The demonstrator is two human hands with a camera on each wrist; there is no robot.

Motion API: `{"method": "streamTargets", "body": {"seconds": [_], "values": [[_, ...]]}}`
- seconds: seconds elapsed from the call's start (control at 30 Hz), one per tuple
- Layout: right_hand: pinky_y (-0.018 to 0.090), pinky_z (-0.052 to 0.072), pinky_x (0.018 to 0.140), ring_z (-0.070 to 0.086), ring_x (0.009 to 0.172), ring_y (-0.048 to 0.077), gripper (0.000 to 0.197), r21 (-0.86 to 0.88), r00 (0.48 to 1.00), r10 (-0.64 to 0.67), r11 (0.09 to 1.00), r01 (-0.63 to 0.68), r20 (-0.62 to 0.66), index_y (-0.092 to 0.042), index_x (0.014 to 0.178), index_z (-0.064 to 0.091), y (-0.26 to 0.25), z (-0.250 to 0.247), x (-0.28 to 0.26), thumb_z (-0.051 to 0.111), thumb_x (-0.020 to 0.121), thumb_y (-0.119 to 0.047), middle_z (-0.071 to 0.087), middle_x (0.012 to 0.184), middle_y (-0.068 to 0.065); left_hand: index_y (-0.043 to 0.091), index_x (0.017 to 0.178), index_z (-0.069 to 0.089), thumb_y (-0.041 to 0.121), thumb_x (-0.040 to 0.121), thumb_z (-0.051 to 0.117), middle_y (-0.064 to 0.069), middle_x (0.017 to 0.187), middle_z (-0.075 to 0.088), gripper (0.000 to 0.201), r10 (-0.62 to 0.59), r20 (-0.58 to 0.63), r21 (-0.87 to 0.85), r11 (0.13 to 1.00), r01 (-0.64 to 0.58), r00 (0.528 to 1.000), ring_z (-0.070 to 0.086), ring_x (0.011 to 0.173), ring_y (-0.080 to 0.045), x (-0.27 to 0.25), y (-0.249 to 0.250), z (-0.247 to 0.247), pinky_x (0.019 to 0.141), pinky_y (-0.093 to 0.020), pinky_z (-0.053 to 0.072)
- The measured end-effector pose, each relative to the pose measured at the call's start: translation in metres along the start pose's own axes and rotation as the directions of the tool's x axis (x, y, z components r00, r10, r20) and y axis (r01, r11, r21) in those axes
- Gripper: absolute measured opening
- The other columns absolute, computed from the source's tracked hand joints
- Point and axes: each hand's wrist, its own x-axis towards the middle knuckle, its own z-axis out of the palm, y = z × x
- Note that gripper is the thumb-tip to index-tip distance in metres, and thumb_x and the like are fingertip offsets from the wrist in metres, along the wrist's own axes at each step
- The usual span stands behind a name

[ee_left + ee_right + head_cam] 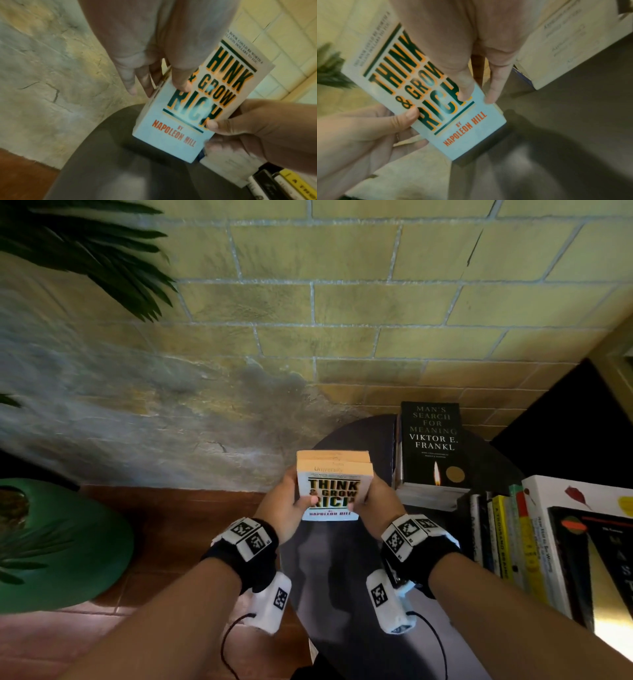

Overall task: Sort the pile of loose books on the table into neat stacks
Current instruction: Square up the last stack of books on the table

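Both hands, the left hand and right hand, are pinching a small stack of paperbacks above the bench, while beside the right grip a finished stack and loose books are waiting, sorting seemingly partway.

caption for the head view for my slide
Both hands, left and right, hold Think & Grow Rich above a dark round table.

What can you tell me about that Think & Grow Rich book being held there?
The Think & Grow Rich book is a small white paperback with dark green, orange-edged title lettering and "Napoleon Hill" in red. It is closed, cover up, on top of at least one more small book with an orange edge. The left hand and right hand grip its sides, thumbs on the cover, above the dark table.
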Motion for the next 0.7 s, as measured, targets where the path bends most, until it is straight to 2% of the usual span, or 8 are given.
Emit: {"method": "streamTargets", "body": {"seconds": [0.07,0.17,0.2,0.33,0.43,0.53,0.63,0.7], "values": [[0.041,0.051,0.093,0.062,0.108,0.018,0.045,0.044,1.0,-0.027,0.999,0.027,0.001,-0.018,0.121,0.05,-0.009,-0.014,-0.007,0.068,0.081,-0.013,0.065,0.116,0.001,0.023,0.139,0.036,0.018,0.094,0.058,0.003,0.125,0.062,0.05,0.032,0.018,-0.061,0.998,-0.031,0.999,0.061,0.113,-0.016,0.002,0.008,-0.014,0.097,-0.033,0.048],[0.018,0.055,0.077,0.065,0.087,0.0,0.041,0.324,0.999,-0.054,0.945,0.054,-0.01,-0.012,0.123,0.048,-0.027,-0.043,-0.021,0.064,0.086,-0.003,0.066,0.101,-0.004,0.029,0.131,0.044,0.025,0.095,0.057,0.006,0.122,0.063,0.039,0.098,0.049,-0.157,0.984,-0.089,0.994,0.062,0.112,-0.016,0.01,0.036,-0.031,0.1,-0.039,0.048],[0.015,0.055,0.072,0.064,0.083,0.001,0.041,0.443,0.999,-0.049,0.895,0.051,-0.016,-0.009,0.125,0.048,-0.033,-0.054,-0.024,0.062,0.087,0.0,0.065,0.1,-0.003,0.031,0.126,0.046,0.03,0.094,0.058,0.007,0.121,0.063,0.034,0.116,0.062,-0.195,0.976,-0.102,0.991,0.062,0.111,-0.015,0.013,0.048,-0.035,0.1,-0.039,0.048],[0.041,0.055,0.086,0.066,0.092,0.027,0.037,0.686,0.984,0.106,0.727,0.021,-0.143,-0.007,0.129,0.048,-0.042,-0.096,-0.017,0.056,0.093,-0.008,0.065,0.11,0.015,0.018,0.13,0.051,0.055,0.077,0.064,-0.002,0.124,0.066,0.066,0.129,-0.013,-0.343,0.931,-0.126,0.992,0.065,0.11,-0.018,0.037,0.097,-0.024,0.099,-0.04,0.05],[0.048,0.053,0.09,0.068,0.089,0.029,0.036,0.713,0.955,0.225,0.701,-0.021,-0.193,-0.009,0.128,0.051,-0.033,-0.126,-0.006,0.057,0.094,-0.017,0.067,0.108,0.015,0.006,0.136,0.047,0.03,0.092,0.06,-0.013,0.127,0.063,0.052,0.071,0.057,-0.459,0.887,-0.037,0.996,0.063,0.112,-0.024,0.057,0.125,0.001,0.1,-0.04,0.05],[0.045,0.055,0.088,0.069,0.085,0.026,0.031,0.647,0.936,0.291,0.756,-0.098,-0.199,-0.008,0.121,0.06,-0.019,-0.155,-0.003,0.055,0.095,-0.024,0.072,0.094,0.01,0.005,0.135,0.049,0.012,0.097,0.05,-0.015,0.124,0.064,0.039,0.028,0.195,-0.509,0.857,0.077,0.98,0.063,0.098,-0.02,0.065,0.144,0.028,0.068,-0.023,0.057],[0.02,0.051,0.058,0.067,0.062,0.009,0.025,0.529,0.923,0.332,0.828,-0.185,-0.197,-0.009,0.112,0.063,-0.006,-0.174,-0.004,0.05,0.098,-0.025,0.069,0.085,0.004,0.003,0.13,0.052,0.005,0.099,0.045,-0.016,0.117,0.063,0.032,0.007,0.265,-0.54,0.83,0.142,0.964,0.063,0.086,-0.018,0.067,0.155,0.051,0.057,-0.017,0.055],[0.013,0.044,0.045,0.063,0.053,0.004,0.023,0.47,0.912,0.355,0.853,-0.226,-0.206,-0.01,0.108,0.064,0.002,-0.179,-0.002,0.048,0.098,-0.024,0.069,0.087,0.006,0.001,0.129,0.052,0.005,0.099,0.044,-0.014,0.112,0.061,0.031,-0.001,0.266,-0.52,0.842,0.145,0.964,0.062,0.081,-0.016,0.069,0.157,0.062,0.062,-0.022,0.056]]}}
